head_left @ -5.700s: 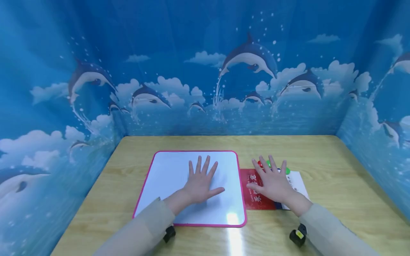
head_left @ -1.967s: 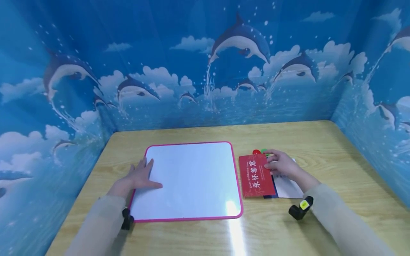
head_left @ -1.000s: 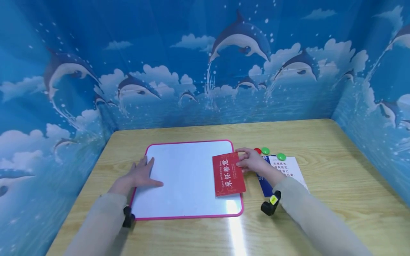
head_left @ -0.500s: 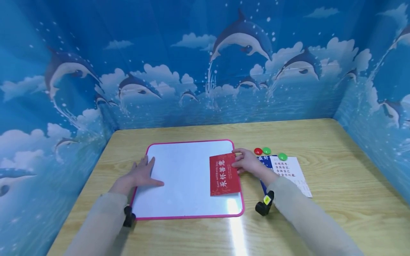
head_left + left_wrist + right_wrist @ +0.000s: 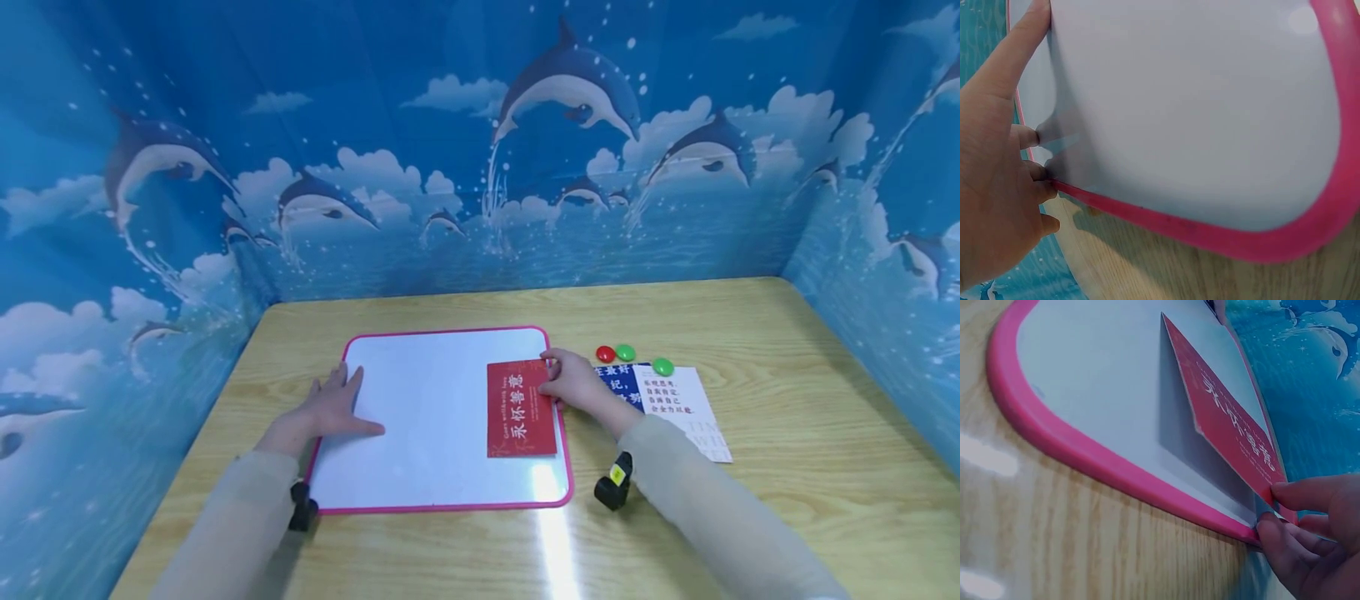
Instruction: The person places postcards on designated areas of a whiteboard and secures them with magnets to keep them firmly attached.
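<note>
A whiteboard with a pink frame (image 5: 420, 433) lies on the table. My left hand (image 5: 326, 412) rests at its left edge, thumb spread over the white surface and the other fingertips by the pink rim (image 5: 1147, 217). Over the board's right side, my right hand (image 5: 573, 382) pinches a red card (image 5: 520, 417) with white lettering by its right edge. In the right wrist view the red card (image 5: 1225, 419) tilts up off the board, a shadow beneath it, held between thumb and fingers (image 5: 1310, 494).
Right of the board lie a blue card (image 5: 622, 385) and a white card (image 5: 678, 408) with printed text. A red magnet (image 5: 605, 354) and a green magnet (image 5: 626, 352) sit behind them; another green magnet (image 5: 663, 367) is at the white card's top edge. A dolphin-print curtain (image 5: 420, 150) surrounds the table.
My right hand has picked up the red card from the pile and carried it left over the whiteboard, uncovering the blue card. My left hand moved earlier from the board's middle to its left edge.
</note>
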{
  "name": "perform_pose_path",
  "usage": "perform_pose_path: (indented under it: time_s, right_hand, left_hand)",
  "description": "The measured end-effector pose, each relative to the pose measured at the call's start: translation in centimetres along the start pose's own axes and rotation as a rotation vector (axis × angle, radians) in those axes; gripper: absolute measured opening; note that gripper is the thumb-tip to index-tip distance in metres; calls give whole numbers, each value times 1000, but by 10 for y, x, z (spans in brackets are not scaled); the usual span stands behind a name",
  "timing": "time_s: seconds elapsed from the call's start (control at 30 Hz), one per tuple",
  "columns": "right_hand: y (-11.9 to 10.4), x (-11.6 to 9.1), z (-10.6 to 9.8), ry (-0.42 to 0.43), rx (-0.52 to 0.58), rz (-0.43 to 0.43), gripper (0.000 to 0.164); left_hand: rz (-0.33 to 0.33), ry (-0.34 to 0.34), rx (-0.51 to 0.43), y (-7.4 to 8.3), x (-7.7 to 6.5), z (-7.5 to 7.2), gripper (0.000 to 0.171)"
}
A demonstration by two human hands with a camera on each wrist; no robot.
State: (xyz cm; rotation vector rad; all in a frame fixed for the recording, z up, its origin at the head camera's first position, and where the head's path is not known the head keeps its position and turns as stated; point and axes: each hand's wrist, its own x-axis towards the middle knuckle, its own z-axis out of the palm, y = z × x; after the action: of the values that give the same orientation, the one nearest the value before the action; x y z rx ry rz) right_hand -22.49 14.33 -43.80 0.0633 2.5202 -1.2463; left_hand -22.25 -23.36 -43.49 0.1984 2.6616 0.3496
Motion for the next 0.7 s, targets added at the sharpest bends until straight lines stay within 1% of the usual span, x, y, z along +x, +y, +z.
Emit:
perform_pose_path:
  time_s: [0.2,0.33,0.43,0.53,0.7]
  right_hand:
    - [0,0,0,16,-72,-19,63]
    - [1,-2,-5,42,-146,-39,56]
    - [3,-7,-10,69,-216,-60,52]
    - [7,-11,-17,102,-271,-99,50]
    - [14,-18,-30,184,-369,-189,50]
  left_hand:
    - [-1,-5,-7,0,-1,-1,120]
    - [-3,-8,-21,2,-2,-2,120]
    - [5,-9,-13,3,-2,-2,119]
    - [35,2,17,6,-2,-4,116]
    - [98,41,62,21,-1,-7,110]
